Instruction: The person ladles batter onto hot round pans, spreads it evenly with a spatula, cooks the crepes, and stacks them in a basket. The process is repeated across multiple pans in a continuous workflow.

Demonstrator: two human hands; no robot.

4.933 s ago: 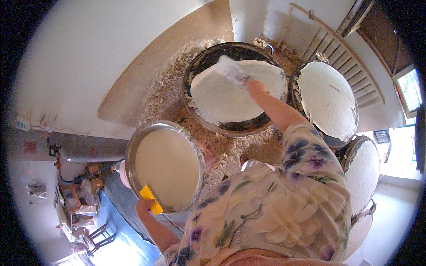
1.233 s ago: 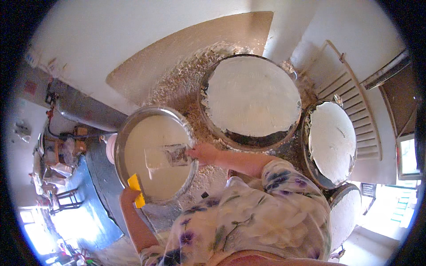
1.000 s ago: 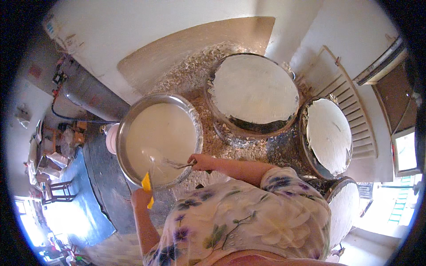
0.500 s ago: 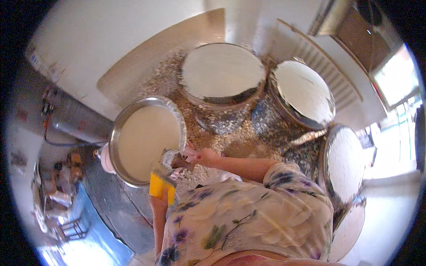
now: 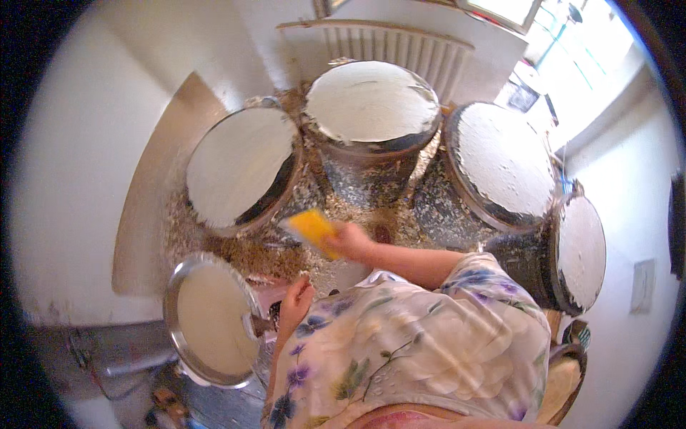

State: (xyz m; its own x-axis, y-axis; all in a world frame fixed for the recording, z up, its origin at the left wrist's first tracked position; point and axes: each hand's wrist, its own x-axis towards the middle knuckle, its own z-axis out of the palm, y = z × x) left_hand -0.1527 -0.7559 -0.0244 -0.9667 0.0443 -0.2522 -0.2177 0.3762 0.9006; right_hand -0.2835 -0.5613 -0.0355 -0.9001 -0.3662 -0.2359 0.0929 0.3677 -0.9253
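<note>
My right hand point(image 5: 350, 239) grips a yellow flat scraper point(image 5: 311, 225), blurred, over the flaky floor below the griddles. Left of it and lower, my left hand point(image 5: 296, 300) has its fingers curled together beside a steel bowl point(image 5: 172, 300) of pale batter point(image 5: 214, 325); whether they hold anything is unclear. A dark-handled tool point(image 5: 259, 325) rests at the bowl's right rim. Round griddles coated in white stand in an arc ahead: one at left point(image 5: 236, 168), one at the back point(image 5: 370, 100), one at right point(image 5: 500, 161) and another at far right point(image 5: 579, 254).
A ribbed radiator point(image 5: 386, 50) is on the back wall under a window, with a brighter opening point(image 5: 572, 50) at right. A brown board point(image 5: 143, 229) leans at left. A grey tank and hose point(image 5: 136, 368) lie low left. Another round pan point(image 5: 561, 390) is at lower right.
The view has turned rightward. The yellow scraper passed from my left hand to my right, which raised it away from the bowl; the tool my right hand held is now at the rim.
</note>
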